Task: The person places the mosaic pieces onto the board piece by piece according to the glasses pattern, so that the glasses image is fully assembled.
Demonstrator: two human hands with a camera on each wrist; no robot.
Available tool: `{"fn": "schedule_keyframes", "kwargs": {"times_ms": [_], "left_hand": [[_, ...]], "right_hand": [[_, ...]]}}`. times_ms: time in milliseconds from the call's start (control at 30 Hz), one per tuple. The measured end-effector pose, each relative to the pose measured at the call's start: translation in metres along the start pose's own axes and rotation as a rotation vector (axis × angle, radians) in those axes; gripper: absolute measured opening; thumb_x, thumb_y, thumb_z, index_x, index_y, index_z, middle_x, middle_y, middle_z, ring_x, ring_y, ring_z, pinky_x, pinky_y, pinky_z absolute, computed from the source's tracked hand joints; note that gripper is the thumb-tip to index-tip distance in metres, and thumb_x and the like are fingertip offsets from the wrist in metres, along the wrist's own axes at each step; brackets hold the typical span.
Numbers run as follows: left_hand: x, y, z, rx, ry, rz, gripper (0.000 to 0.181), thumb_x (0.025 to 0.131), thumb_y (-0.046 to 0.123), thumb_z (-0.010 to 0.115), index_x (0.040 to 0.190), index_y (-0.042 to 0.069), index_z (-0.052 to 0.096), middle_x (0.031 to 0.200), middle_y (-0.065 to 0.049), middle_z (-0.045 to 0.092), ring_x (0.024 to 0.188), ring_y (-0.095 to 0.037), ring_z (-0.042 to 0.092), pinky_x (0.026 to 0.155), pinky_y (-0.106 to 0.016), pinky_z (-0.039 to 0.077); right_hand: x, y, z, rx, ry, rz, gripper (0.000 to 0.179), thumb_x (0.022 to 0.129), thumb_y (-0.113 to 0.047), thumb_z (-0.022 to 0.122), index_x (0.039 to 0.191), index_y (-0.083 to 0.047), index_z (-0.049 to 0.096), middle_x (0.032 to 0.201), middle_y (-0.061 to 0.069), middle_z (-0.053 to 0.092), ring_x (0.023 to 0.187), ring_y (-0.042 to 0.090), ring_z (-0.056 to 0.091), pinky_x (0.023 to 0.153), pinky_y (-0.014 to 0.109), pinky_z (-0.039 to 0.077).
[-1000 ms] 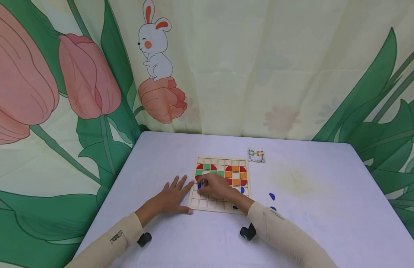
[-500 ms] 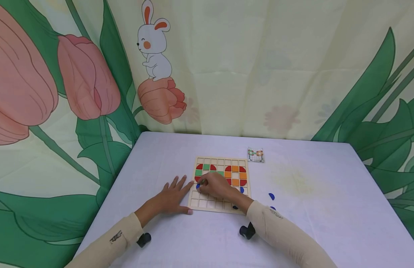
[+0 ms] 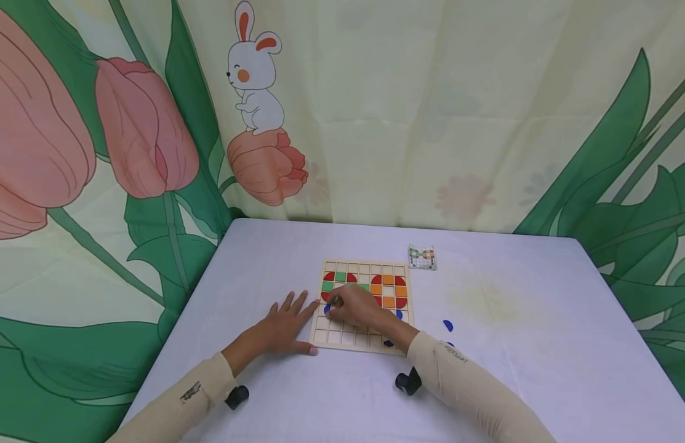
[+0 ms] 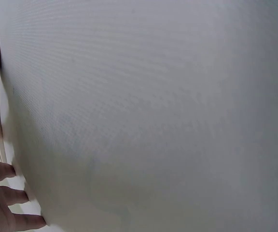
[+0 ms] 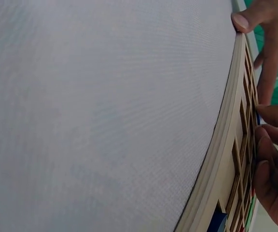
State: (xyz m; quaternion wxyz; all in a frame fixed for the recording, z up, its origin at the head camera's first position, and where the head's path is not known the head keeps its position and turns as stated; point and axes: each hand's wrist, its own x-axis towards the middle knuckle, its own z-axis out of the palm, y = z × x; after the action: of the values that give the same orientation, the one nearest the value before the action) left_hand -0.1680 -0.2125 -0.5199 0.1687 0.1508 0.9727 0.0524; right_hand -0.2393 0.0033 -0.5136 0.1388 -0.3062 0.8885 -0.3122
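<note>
A wooden grid board (image 3: 342,337) lies on the table, with red, green and orange pieces set in its far rows. At the board's left side my right hand (image 3: 354,306) pinches a small blue piece (image 3: 327,309) between thumb and fingertips, close over a cell. The fingers cover part of this piece; in the right wrist view only a blue sliver (image 5: 258,119) shows by the fingertips. My left hand (image 3: 284,325) lies with spread fingers on the cloth, its thumb and index fingertip right at the board's left edge. The left wrist view mostly shows white cloth.
A blue half-round piece (image 3: 448,325) lies right of the board, with another partly behind the right sleeve. Two more blue pieces sit at the board's right side, one in the near row (image 3: 389,343). A small pattern card (image 3: 422,258) lies beyond the board's far right corner.
The blue piece at my right fingertips has shifted very slightly left within the grip. Both hands otherwise stay in place, and the board has not moved.
</note>
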Motion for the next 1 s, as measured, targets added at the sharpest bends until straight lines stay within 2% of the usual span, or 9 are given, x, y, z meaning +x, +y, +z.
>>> {"fn": "schedule_keyframes", "kwargs": {"times_ms": [267,567,700,1000], "left_hand": [[-0.001,0.002,0.001,0.012,0.003,-0.009,0.109,0.074,0.077,0.068,0.161,0.029,0.022,0.169,-0.011,0.013,0.154,-0.045,0.01,0.114,-0.071,0.023],[-0.001,0.005,0.0,0.01,0.022,-0.015,0.11,0.074,0.075,0.07,0.161,0.028,0.022,0.17,-0.011,0.013,0.155,-0.044,0.009,0.115,-0.07,0.022],[-0.003,0.006,-0.002,0.0,0.023,-0.017,0.109,0.074,0.073,0.071,0.161,0.028,0.022,0.169,-0.011,0.013,0.155,-0.044,0.009,0.115,-0.071,0.022],[-0.003,0.006,-0.001,-0.009,0.028,-0.007,0.109,0.075,0.073,0.071,0.161,0.027,0.022,0.169,-0.011,0.013,0.155,-0.044,0.009,0.115,-0.071,0.021]], "right_hand": [[-0.007,0.002,-0.01,0.014,-0.002,-0.032,0.023,0.09,-0.025,0.076,0.111,-0.016,0.076,0.077,-0.01,0.067,0.069,0.007,0.058,0.063,0.021,0.048],[-0.038,0.039,-0.055,0.113,0.008,-0.06,0.019,0.095,-0.02,0.07,0.112,-0.012,0.074,0.089,-0.008,0.067,0.076,0.01,0.059,0.064,0.024,0.05],[-0.06,0.061,-0.074,0.111,0.046,-0.025,0.019,0.094,-0.022,0.071,0.11,-0.01,0.074,0.09,-0.005,0.067,0.079,0.011,0.058,0.066,0.023,0.049],[-0.116,0.103,-0.098,0.114,0.03,0.183,0.022,0.092,-0.021,0.074,0.112,-0.013,0.073,0.09,-0.002,0.063,0.066,0.016,0.054,0.054,0.025,0.048]]}}
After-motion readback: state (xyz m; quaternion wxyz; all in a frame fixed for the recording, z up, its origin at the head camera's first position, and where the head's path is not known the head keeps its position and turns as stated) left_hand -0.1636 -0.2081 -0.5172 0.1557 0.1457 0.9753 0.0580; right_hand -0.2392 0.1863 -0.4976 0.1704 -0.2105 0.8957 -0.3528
